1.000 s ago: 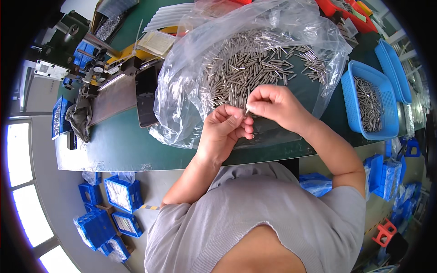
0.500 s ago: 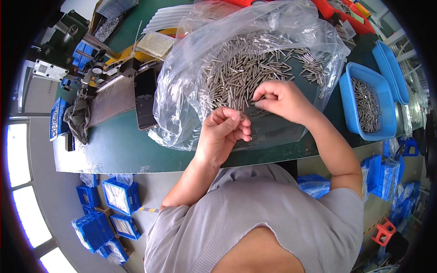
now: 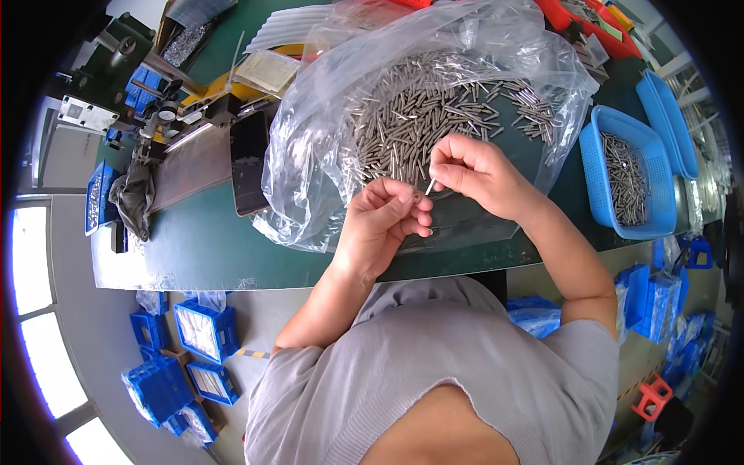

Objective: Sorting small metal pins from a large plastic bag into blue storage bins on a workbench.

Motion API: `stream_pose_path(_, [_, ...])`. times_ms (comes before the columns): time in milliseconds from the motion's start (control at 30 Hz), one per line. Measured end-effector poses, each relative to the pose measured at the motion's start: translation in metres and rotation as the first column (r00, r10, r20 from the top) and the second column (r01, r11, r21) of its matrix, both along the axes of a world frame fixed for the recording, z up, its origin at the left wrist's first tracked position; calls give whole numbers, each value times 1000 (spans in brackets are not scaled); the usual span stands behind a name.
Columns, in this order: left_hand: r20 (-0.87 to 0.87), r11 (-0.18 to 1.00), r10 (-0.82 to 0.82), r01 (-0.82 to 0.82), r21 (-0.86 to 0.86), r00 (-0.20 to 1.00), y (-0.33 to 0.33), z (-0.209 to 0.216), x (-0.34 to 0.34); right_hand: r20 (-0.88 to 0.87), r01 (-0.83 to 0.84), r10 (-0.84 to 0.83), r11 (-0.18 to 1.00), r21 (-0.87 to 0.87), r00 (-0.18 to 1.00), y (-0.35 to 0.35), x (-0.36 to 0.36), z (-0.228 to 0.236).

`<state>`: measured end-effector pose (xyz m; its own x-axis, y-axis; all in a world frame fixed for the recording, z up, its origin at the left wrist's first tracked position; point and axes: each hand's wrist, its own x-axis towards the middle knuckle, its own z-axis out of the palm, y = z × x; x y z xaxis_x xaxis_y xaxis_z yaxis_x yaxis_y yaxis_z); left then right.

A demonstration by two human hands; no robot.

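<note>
Over the near edge of a clear plastic bag, my right hand [image 3: 480, 174] pinches a thin metal pin [image 3: 430, 187] between thumb and forefinger. The pin slants down toward my left hand [image 3: 384, 221]. Thumb and forefinger of that hand are pressed together on a small ring-like piece [image 3: 416, 198], too small to make out well; its other fingers are curled. The two hands are close but apart. Beyond them, a heap of grey metal pins [image 3: 422, 116] lies spread on the clear plastic bag [image 3: 306, 151].
At the right stands a blue basket [image 3: 593, 167] holding similar pins, beside another blue tray [image 3: 666, 128]. A black flat panel [image 3: 248, 167] and a fixture with a dial gauge [image 3: 167, 113] are at the left. Red bins [image 3: 554, 15] stand at the back. Blue crates [image 3: 208, 333] are on the floor.
My right hand has lifted a pin from the edge of the heap and turned it toward my left hand. The left hand has hardly moved.
</note>
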<state>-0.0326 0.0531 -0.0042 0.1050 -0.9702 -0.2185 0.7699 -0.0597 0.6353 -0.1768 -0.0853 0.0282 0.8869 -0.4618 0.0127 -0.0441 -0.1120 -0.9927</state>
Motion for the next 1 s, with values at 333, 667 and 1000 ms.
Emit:
stream_pose_path(333, [16,1000,-12,12,-1,1000,0,0,0,-4,-34,34,996,-78,999,11,1,7])
stream_pose_path(667, [-2,1000,27,-27,-2,1000,-2,1,-1,-78,120,-106,971,205,991,-1,2,3])
stream_pose_path(1000, [15,1000,20,-20,2,1000,0,0,1,-261,184,-214,973,-137,941,-40,-15,-3])
